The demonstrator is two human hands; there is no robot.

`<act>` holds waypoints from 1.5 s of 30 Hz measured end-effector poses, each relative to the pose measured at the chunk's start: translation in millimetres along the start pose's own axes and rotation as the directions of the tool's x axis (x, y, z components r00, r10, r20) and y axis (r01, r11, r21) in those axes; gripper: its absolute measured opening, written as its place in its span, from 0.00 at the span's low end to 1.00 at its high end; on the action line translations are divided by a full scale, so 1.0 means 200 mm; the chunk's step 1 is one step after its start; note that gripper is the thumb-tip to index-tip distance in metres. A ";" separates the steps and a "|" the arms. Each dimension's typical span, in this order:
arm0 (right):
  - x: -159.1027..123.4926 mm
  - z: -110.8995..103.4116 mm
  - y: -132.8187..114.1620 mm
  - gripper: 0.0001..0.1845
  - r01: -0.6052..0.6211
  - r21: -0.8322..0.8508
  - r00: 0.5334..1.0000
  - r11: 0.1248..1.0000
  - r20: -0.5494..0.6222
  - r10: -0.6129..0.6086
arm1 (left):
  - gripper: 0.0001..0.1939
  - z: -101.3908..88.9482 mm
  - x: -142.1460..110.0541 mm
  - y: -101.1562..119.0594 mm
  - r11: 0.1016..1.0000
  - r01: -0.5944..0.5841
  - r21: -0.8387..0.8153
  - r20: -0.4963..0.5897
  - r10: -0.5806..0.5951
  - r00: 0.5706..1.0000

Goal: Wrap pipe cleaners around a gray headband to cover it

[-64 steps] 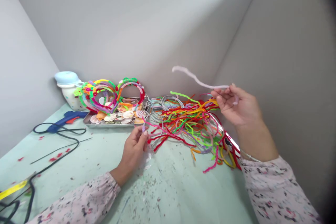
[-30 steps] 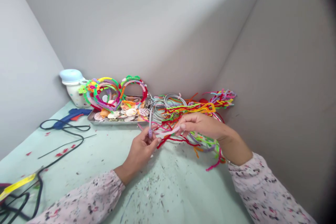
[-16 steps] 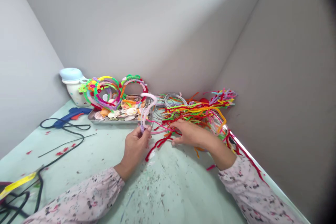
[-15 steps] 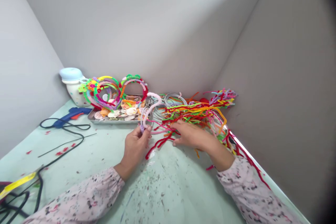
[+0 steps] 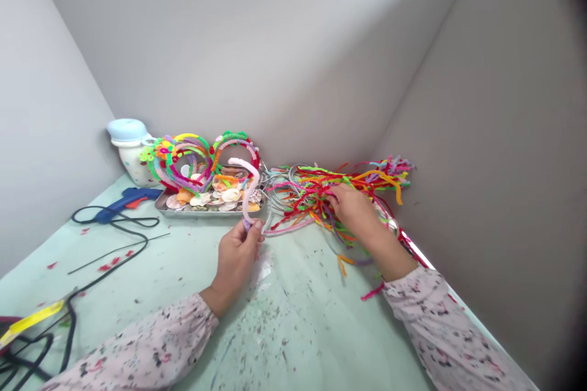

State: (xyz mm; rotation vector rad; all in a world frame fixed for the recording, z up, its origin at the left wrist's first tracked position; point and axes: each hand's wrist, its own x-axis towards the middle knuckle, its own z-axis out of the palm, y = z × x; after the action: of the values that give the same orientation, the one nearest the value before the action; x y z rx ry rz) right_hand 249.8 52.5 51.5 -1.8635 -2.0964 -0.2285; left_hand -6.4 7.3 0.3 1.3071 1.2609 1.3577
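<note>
My left hand [image 5: 238, 252] is closed, thumb against fingers, on the lower end of a headband [image 5: 250, 190]. It is wrapped in fuzzy pale pink pipe cleaner, with lilac at the grip, and its curve stands up above my fingers. My right hand [image 5: 354, 211] reaches into a tangled pile of pipe cleaners [image 5: 302, 192] in red, orange, green, pink and other colours. Its thumb and fingers are pinched on red and pink strands, and part of the pile is hidden behind the hand. Thin grey metal hoops [image 5: 275, 198] lie beneath the pile.
Behind my left hand, a metal tray [image 5: 202, 214] holds shells, with several colourful finished headbands [image 5: 188, 162] on it. A blue glue gun [image 5: 121, 201], a lidded cup [image 5: 132, 149] and black cables [image 5: 68, 330] are at left. Grey walls [image 5: 275, 61] enclose the table.
My right hand has moved right and back through the pile, and the red strands near the front have shifted back with it. The headband's upper end has swung left in my left hand.
</note>
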 end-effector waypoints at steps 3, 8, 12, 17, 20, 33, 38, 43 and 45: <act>0.00 0.11 0.02 0.15 0.014 0.085 0.999 0.996 0.030 -0.016 | 0.15 -0.01 -0.02 0.03 0.999 -0.051 -0.005 -0.024 0.050 0.998; 0.01 0.13 0.02 0.17 0.103 0.176 0.991 0.979 0.069 -0.117 | 0.11 -0.02 -0.04 0.08 0.984 -0.179 0.008 -0.031 0.179 0.983; 0.01 0.05 0.01 0.16 0.125 0.231 0.978 0.965 0.133 -0.159 | 0.10 -0.02 -0.06 0.11 0.979 -0.204 0.016 -0.028 0.205 0.978; -0.01 -0.02 -0.07 0.09 0.119 0.192 0.989 0.974 0.065 -0.133 | 0.10 -0.02 -0.06 0.16 0.973 -0.232 0.005 -0.064 0.232 0.971; -0.04 -0.08 -0.15 0.05 0.158 0.339 0.971 0.927 0.114 -0.208 | 0.11 -0.01 -0.09 0.19 0.980 -0.197 -0.031 -0.043 0.196 0.980; -0.03 0.10 -0.16 0.11 0.035 0.648 0.933 0.761 0.251 -0.256 | 0.15 0.04 -0.25 0.21 0.993 -0.100 -0.058 0.249 0.111 0.962; -0.03 -0.04 -0.12 0.11 -0.113 0.741 0.956 0.661 0.263 -0.131 | 0.17 0.02 -0.14 0.13 0.966 -0.171 0.191 0.234 0.125 0.964; -0.14 -0.08 -0.29 0.14 -0.106 0.893 0.926 0.437 0.249 -0.284 | 0.16 0.00 -0.06 0.06 0.904 -0.230 0.361 0.235 0.151 0.960; -0.20 -0.01 -0.38 0.17 -0.063 0.908 0.948 0.413 0.184 -0.260 | 0.15 0.01 -0.06 0.04 0.858 -0.303 0.415 0.282 0.196 0.939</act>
State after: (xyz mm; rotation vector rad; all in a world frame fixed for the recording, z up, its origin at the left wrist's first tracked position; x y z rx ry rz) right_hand 178.8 4.1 47.7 -1.0794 -1.8315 1.0707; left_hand -3.4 -5.9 7.1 1.9566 1.3232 1.0685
